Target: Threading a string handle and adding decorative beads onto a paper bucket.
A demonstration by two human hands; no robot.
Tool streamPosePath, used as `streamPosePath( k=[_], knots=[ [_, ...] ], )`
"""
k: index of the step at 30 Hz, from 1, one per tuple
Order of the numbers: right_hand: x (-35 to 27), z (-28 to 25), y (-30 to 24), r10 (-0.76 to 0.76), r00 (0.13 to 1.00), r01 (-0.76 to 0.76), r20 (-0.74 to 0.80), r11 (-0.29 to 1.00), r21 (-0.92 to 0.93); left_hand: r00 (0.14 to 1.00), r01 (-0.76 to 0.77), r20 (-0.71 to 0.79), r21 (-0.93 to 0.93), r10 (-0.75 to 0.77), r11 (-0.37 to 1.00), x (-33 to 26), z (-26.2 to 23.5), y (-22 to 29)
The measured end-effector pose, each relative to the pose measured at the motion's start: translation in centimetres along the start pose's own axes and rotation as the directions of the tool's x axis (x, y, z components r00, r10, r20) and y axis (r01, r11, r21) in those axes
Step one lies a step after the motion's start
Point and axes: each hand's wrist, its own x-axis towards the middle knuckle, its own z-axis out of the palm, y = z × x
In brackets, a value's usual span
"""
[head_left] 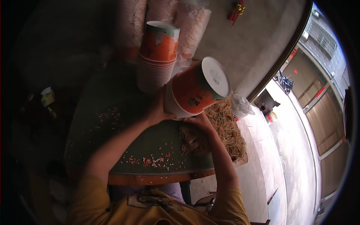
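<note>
A short stack of orange and green paper tubs (pixel 186 88) with white bases is held above the table, base up and tilted to the right. My left hand (pixel 161 111) grips its rim end from the left, its fingers partly hidden by the stack. From below, my right hand (pixel 200 120) holds the same rim end. Behind it a taller stack of the same tubs (pixel 158 47) stands upside down on the green tabletop (pixel 123 138). A bundle of tan strings (pixel 227 129) lies at the table's right, just beyond my right hand.
Tall columns of nested tubs in clear plastic (pixel 193 28) stand at the back by the grey wall. Small red and white beads (pixel 153 161) are scattered near the table's front edge. A crumpled clear bag (pixel 241 106) sits past the strings. At the right, a doorway opens onto a bright street.
</note>
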Motion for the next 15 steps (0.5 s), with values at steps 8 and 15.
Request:
streamPosePath(
  k=[8,15],
  knots=[
    [3.4,-1.3,-5.2,-0.11,0.949,0.164,-0.295,0.973,0.164,0.998,0.004,-0.057,-0.243,-0.019,0.97,0.8,0.7,-3.6],
    [9.5,-3.1,-9.6,-0.285,0.929,0.221,-0.235,0.939,-0.265,0.998,-0.028,-0.064,-0.264,0.012,0.964,3.1,1.1,-4.4]
  ],
)
